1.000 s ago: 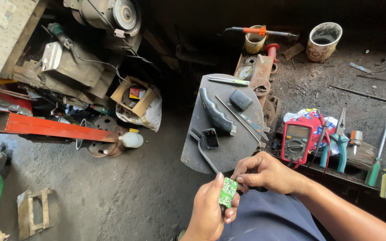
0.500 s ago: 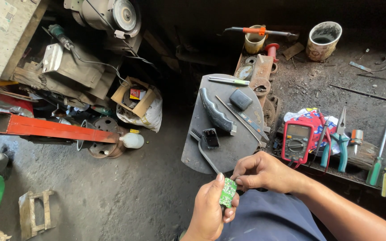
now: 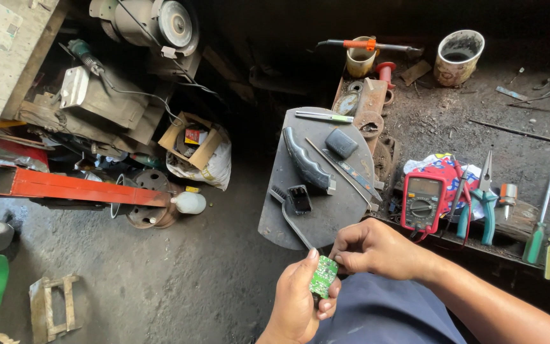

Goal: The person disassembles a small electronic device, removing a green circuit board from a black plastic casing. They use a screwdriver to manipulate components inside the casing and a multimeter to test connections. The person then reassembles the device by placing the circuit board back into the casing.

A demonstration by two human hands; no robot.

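Head view: left hand grips a small green circuit board w/ thumb and fingers, over the lap near bottom edge. Right hand pinches narrow at the board's upper edge. Vs 0.5 s ago: nearly unchanged. Red multimeter lies close by on the right.

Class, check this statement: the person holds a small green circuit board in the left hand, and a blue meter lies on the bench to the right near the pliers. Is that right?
Not quite. The meter is red, not blue, as the head view shows. The rest stands: the left hand holds the small green circuit board, and the meter lies on the bench to the right near the pliers.
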